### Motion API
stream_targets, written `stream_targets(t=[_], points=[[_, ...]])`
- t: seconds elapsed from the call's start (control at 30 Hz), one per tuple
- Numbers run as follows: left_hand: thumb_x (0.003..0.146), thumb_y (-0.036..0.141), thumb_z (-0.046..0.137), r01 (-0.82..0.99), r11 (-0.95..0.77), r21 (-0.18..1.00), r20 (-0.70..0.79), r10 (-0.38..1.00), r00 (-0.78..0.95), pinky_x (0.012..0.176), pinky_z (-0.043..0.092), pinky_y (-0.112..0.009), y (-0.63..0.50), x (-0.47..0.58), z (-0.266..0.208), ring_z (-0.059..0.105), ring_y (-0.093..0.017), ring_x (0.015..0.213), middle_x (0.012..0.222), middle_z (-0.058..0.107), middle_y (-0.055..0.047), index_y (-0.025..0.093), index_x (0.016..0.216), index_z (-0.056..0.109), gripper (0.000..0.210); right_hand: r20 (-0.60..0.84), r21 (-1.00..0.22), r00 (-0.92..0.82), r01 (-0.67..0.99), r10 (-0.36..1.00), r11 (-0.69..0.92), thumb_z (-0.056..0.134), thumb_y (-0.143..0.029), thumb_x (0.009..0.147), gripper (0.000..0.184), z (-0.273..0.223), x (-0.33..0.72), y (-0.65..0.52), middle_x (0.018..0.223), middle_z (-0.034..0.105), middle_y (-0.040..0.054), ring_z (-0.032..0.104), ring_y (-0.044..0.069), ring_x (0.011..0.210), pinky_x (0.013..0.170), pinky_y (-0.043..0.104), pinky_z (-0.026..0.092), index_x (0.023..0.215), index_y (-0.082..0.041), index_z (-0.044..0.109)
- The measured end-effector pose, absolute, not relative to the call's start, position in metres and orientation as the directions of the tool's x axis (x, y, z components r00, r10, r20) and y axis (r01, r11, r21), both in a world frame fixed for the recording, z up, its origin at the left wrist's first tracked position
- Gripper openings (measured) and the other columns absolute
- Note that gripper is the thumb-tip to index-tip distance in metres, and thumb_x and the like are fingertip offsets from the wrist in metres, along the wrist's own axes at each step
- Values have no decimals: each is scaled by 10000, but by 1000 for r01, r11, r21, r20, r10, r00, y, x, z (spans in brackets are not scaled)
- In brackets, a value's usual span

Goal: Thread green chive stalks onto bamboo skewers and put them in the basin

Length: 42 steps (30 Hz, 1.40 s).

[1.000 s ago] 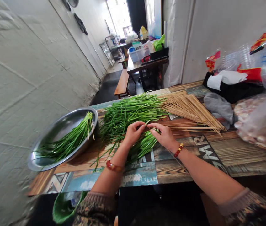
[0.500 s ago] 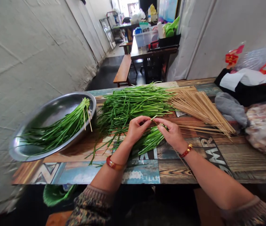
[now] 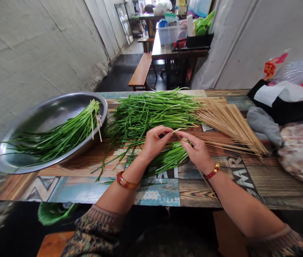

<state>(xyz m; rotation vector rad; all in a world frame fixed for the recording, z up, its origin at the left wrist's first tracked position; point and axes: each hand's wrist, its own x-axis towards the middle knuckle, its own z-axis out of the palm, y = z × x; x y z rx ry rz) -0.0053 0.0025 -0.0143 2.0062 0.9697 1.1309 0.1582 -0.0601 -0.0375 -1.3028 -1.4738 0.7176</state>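
My left hand (image 3: 155,142) is closed, its thumb and forefinger pinching a green chive stalk (image 3: 177,131) near its pale end. Close beside it, my right hand (image 3: 195,150) grips thin bamboo skewers (image 3: 207,184), which slant down below the palm toward the table edge. The fingertips of both hands almost meet. Under the hands lies a small bunch of chives (image 3: 171,157). A larger chive pile (image 3: 151,112) spreads behind them. Loose bamboo skewers (image 3: 229,123) are fanned out to the right of that pile.
A steel basin (image 3: 57,107) at the left holds skewered chives (image 3: 68,139). Plastic bags (image 3: 301,153) and a black cloth (image 3: 274,107) sit at the right on the wooden table (image 3: 157,194). Beyond stand a bench (image 3: 140,71) and another table (image 3: 178,53).
The camera view has shifted slightly. Both hands stay close together at the chive stalk, with little change in their grip.
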Motion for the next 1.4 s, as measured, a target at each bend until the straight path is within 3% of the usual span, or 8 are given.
stream_targets(t=[0.3,0.93,1.3,1.4], points=[[812,159,619,339,-608,718,492,788,370,667,462,-234,3,-5,-15,623,-123,708,756,690,-24,163,789,701,85,290,-900,69,358,955,247,508,-203,840,362,-39,158,-60,1163,700,43,648,204,1065,959,348,486,1159,-205,679],[811,157,624,381,-640,667,509,765,394,649,444,-231,3,-6,-16,612,-119,695,730,671,-13,164,760,685,80,301,-889,66,381,951,255,512,-215,832,343,-38,156,-59,1132,713,56,659,211,1055,960,357,494,1120,-185,696],[819,168,613,384,-633,673,470,766,439,653,448,-240,0,-5,-18,605,-125,688,733,674,-21,169,763,686,92,302,-881,89,406,949,242,520,-227,821,252,-39,156,-59,977,718,61,656,200,893,840,346,496,1019,-186,671],[805,156,623,389,-610,690,463,785,410,661,451,-240,-1,-4,-16,606,-124,691,731,677,-15,169,756,679,76,292,-902,120,365,949,231,541,-228,811,371,-39,156,-59,862,680,44,614,172,752,739,319,492,1176,-176,583]])
